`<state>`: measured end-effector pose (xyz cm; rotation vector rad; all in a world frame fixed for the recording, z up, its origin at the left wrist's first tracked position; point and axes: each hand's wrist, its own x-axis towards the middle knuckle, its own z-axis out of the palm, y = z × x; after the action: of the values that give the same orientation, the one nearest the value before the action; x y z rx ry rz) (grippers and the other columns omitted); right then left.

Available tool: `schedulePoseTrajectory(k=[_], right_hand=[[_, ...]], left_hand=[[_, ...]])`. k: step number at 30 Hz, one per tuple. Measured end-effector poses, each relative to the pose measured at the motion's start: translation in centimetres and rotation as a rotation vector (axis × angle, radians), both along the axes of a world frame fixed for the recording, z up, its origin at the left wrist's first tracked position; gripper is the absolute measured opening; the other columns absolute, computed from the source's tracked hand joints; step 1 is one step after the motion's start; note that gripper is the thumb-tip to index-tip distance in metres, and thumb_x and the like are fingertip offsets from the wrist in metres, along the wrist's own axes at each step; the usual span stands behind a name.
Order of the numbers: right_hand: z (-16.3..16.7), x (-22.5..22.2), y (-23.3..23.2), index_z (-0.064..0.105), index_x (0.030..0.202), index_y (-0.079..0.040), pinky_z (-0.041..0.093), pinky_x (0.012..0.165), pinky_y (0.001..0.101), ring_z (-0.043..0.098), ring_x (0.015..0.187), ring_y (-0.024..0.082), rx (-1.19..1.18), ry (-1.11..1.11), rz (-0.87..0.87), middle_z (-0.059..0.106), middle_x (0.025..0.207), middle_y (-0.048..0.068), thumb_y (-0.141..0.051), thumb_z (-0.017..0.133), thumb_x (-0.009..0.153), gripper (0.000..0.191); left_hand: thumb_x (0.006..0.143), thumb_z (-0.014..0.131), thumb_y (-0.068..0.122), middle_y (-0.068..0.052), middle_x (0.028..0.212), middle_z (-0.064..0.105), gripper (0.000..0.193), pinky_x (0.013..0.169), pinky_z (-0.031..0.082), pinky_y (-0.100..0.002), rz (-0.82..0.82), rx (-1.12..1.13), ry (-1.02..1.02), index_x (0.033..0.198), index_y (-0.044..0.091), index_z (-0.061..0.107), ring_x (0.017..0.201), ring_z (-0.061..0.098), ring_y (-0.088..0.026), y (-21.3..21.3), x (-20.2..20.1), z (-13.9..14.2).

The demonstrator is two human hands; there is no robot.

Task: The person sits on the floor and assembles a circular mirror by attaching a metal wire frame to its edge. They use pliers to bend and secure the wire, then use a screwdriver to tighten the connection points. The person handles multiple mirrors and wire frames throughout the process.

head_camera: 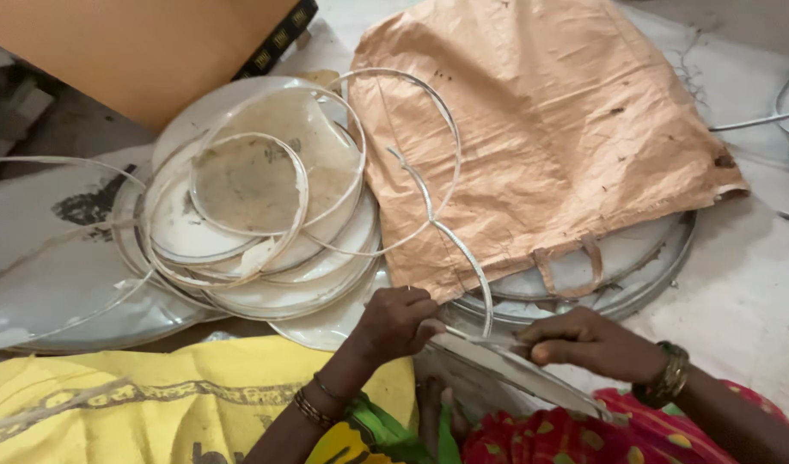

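One head-worn camera looks steeply down, close over the lap; floor clutter fills the frame.

Silver, tan and bright cloth colours around our hands

We see dull silver-grey round metal discs (pixel 266 283) with pale, yellowed film on top, thin shiny silver strips (pixel 429 206) curling over them, and a tan-orange woven sack (pixel 541 129) speckled with dark flecks. A plain orange-brown board (pixel 145 51) sits beside a black band with gold marks (pixel 278 39). Our yellow cloth (pixel 154 395) carries a grey printed border, near green fabric (pixel 386 430) and red cloth (pixel 566 434) patterned in yellow and green. Our left hand (pixel 399 322) wears dark thin bangles, our right hand (pixel 584 344) a bronze-gold bangle (pixel 669 374). The floor (pixel 747 292) is whitish grey.
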<state>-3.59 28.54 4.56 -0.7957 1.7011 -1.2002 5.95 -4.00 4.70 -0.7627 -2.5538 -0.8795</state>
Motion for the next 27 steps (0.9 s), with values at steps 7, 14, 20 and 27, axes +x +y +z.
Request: schedulePoseTrajectory(k=[7, 14, 20, 27], right_hand=[[6.5, 0.8, 1.9, 0.076, 0.121, -0.017, 0.062, 0.069, 0.0348, 0.074, 0.081, 0.017, 0.247, 0.413, -0.208, 0.083, 0.098, 0.006, -0.035, 0.074, 0.084, 0.04], [9.7, 3.0, 0.1, 0.072, 0.127, -0.025, 0.056, 0.054, 0.0381, 0.071, 0.062, 0.021, 0.38, 0.844, -0.143, 0.075, 0.086, 0.001, -0.03, 0.075, 0.084, 0.044], [10.9, 3.7, -0.6, 0.069, 0.125, -0.019, 0.056, 0.05, 0.0385, 0.071, 0.068, 0.024, 0.266, 1.18, -0.128, 0.076, 0.093, 0.004, -0.018, 0.07, 0.079, 0.046], [11.2, 4.0, -0.5, 0.071, 0.123, -0.021, 0.056, 0.05, 0.0381, 0.072, 0.067, 0.023, 0.299, 1.082, -0.147, 0.076, 0.094, 0.004, -0.024, 0.075, 0.081, 0.043]], left_hand=[[0.093, 0.072, 0.034, -0.011, 0.073, 0.053, 0.035, 0.057, 0.045, -0.043, 0.039, 0.007, -0.031, 0.077, 0.008, 0.053, 0.065, 0.058, -0.031, 0.1, -1.1, 1.5], [0.087, 0.067, 0.016, -0.01, 0.081, 0.056, 0.013, 0.062, 0.047, -0.043, 0.055, 0.036, 0.0, 0.093, 0.007, 0.06, 0.071, 0.06, -0.031, 0.5, -1.3, 2.1], [0.082, 0.065, 0.012, -0.01, 0.078, 0.057, 0.012, 0.061, 0.048, -0.043, 0.038, 0.037, -0.026, 0.09, 0.006, 0.058, 0.068, 0.06, -0.03, 0.3, -1.4, 1.5], [0.081, 0.063, 0.012, -0.01, 0.077, 0.056, 0.012, 0.06, 0.048, -0.042, 0.024, 0.031, -0.017, 0.089, 0.006, 0.057, 0.066, 0.059, -0.03, 0.2, -1.5, 1.5]])
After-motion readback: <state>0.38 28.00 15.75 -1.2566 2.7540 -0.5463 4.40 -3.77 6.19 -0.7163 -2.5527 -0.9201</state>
